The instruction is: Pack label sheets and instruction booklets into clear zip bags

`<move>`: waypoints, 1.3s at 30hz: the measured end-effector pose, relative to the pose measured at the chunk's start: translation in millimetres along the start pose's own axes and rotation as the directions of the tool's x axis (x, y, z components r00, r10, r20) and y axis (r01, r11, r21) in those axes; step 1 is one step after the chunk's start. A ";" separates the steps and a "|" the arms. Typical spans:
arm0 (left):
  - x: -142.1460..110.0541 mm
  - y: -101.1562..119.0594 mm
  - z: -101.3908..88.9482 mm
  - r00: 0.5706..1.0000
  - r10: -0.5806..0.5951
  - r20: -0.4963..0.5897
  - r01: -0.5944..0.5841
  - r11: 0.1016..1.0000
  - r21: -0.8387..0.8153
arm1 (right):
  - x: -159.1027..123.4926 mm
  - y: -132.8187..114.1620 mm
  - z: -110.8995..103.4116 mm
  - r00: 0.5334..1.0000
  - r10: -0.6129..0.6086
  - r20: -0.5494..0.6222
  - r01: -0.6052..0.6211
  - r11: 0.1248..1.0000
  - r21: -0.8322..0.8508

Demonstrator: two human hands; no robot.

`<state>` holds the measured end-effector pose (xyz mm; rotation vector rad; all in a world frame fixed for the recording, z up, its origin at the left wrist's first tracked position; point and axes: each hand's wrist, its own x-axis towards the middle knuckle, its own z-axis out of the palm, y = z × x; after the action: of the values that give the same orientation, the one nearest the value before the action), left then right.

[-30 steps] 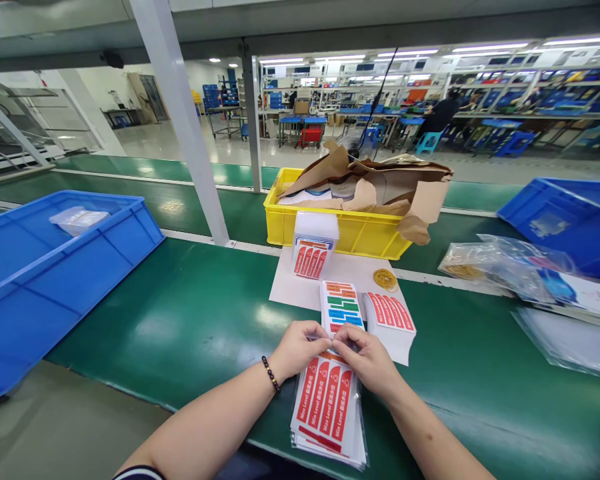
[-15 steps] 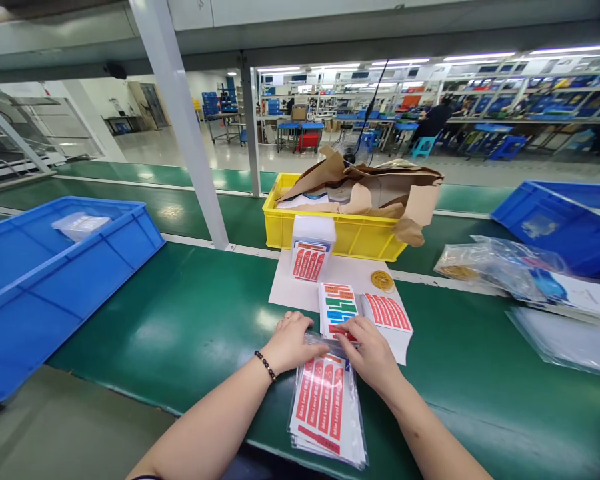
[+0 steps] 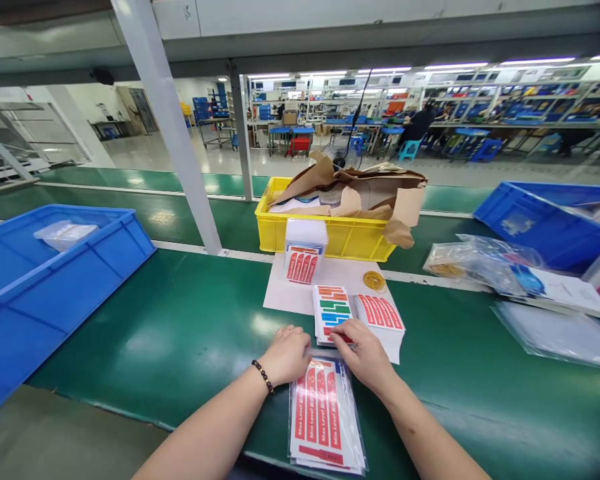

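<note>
My left hand (image 3: 286, 355), a beaded bracelet on its wrist, is closed at the upper left corner of a clear plastic bag (image 3: 325, 407). Red "Max Level / Min Level" label sheets show through this bag, which lies at the table's front edge. My right hand (image 3: 364, 350) has thumb and forefinger pinched at the lower edge of a coloured sticker sheet (image 3: 334, 308), top of a small stack. Right of that stack is a pile of red label sheets (image 3: 380, 312). Another stack of red label sheets (image 3: 303, 263) stands upright behind. The fingertips of my left hand are partly hidden.
A yellow crate (image 3: 325, 237) with torn brown paper stands behind the white sheet (image 3: 275, 293), where yellow rubber bands (image 3: 375, 281) lie. Blue crates sit left (image 3: 105, 247) and right (image 3: 520, 227). Plastic bags (image 3: 555, 337) lie on the green table at right.
My left hand's thumb has drawn back from across the bag, and its fingers are now curled at the corner. My right hand stays by the coloured stack. The camera view has shifted slightly.
</note>
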<state>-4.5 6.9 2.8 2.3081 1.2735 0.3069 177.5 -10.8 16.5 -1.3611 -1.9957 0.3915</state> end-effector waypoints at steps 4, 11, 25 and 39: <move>-1.8 4.5 -10.4 0.998 0.036 0.056 -0.012 0.926 -0.378 | -0.1 4.4 -10.0 0.991 0.100 0.090 -0.116 0.973 0.199; -2.7 8.4 -21.5 0.987 -0.125 -0.100 -0.033 0.453 -0.891 | -3.0 5.0 -23.4 0.916 0.050 0.398 -0.350 0.582 0.734; -11.9 15.2 -8.9 0.813 -0.109 -0.572 -0.426 0.559 -0.711 | -17.7 -13.9 19.1 0.987 0.153 0.045 -0.149 0.789 0.596; -7.0 27.2 -37.2 0.771 -0.196 -0.606 -0.324 0.699 -0.638 | 9.3 -18.3 21.1 0.994 0.090 -0.064 -0.074 0.975 0.211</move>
<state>-3.8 0.1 48.9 1.5647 1.0406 1.4590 148.2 -7.2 15.3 -1.3087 -1.7879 0.5641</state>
